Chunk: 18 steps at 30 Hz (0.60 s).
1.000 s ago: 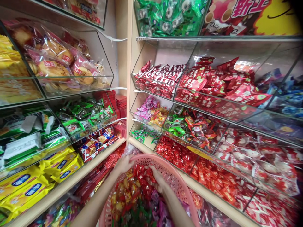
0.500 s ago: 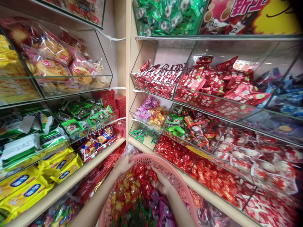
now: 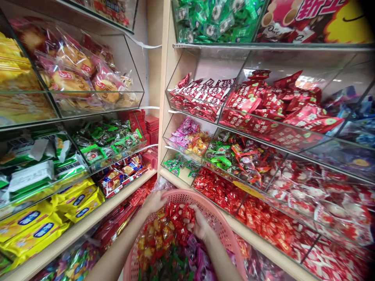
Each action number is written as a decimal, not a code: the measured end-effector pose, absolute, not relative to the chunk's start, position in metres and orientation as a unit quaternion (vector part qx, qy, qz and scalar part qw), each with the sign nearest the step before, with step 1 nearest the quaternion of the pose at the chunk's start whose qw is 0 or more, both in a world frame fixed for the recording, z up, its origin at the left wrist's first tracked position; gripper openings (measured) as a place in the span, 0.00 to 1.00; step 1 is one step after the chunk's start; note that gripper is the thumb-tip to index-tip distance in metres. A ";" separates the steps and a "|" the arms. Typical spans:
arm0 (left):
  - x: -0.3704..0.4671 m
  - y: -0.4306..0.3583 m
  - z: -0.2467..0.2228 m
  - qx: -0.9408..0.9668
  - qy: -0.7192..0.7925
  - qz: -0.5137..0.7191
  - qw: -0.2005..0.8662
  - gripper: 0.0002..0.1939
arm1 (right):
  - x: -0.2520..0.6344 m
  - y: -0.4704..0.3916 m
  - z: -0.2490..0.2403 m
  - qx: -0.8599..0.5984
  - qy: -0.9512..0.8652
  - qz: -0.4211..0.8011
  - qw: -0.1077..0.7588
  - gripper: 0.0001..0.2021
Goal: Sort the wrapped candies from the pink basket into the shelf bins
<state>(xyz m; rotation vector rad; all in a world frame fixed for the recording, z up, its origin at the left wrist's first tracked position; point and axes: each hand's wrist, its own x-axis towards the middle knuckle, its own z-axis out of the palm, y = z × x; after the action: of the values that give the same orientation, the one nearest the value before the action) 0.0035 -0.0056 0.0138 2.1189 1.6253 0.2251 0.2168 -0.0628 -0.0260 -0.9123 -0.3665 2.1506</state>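
A pink plastic basket (image 3: pixel 215 207) with a perforated wall stands low between the shelves. My left hand (image 3: pixel 156 201) grips its far left rim. Inside the basket, my right hand (image 3: pixel 197 223) is closed around some red-wrapped candies (image 3: pixel 187 212). More red candies lie under and beside those fingers. Yellow-wrapped candies (image 3: pixel 152 238) fill the left part of the basket, purple-wrapped candies (image 3: pixel 199 257) the right, and dark green-wrapped candies (image 3: pixel 170 263) the near part.
Shelves with clear bins meet in a corner ahead. Red candies (image 3: pixel 216 191) fill a low bin at right. Yellow snack packs (image 3: pixel 43 218) lie at lower left, wrapped cakes (image 3: pixel 72 80) higher up. A wooden shelf edge (image 3: pixel 111 207) runs close to the basket on the left.
My right hand has risen slightly with red candies gathered in its fingers. The left hand stays on the basket rim. The shelves appear shifted slightly rightward in the view.
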 end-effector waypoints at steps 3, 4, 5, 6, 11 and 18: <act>0.004 -0.006 0.016 0.767 0.591 0.082 0.233 0.16 | 0.213 -0.061 -0.028 -0.420 -0.190 0.805 0.373 0.17; 0.004 -0.006 0.015 0.768 0.590 0.083 0.234 0.16 | 0.212 -0.061 -0.027 -0.445 -0.210 0.789 0.368 0.17; 0.004 -0.005 0.015 0.770 0.589 0.085 0.233 0.16 | 0.210 -0.060 -0.025 -0.467 -0.233 0.773 0.362 0.16; 0.004 -0.005 0.014 0.771 0.587 0.086 0.232 0.16 | 0.208 -0.060 -0.022 -0.482 -0.258 0.757 0.358 0.16; 0.002 -0.003 0.008 0.780 0.582 0.088 0.214 0.16 | 0.205 -0.053 -0.003 -0.527 -0.359 0.694 0.335 0.16; 0.001 -0.003 0.005 0.792 0.575 0.088 0.189 0.16 | 0.197 -0.037 0.005 -0.579 -0.423 0.643 0.268 0.21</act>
<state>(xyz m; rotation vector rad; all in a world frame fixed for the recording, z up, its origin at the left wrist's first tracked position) 0.0009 -0.0032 0.0052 2.2262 1.6160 0.2471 0.1974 -0.0374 0.0047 -1.5630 -1.1414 1.7360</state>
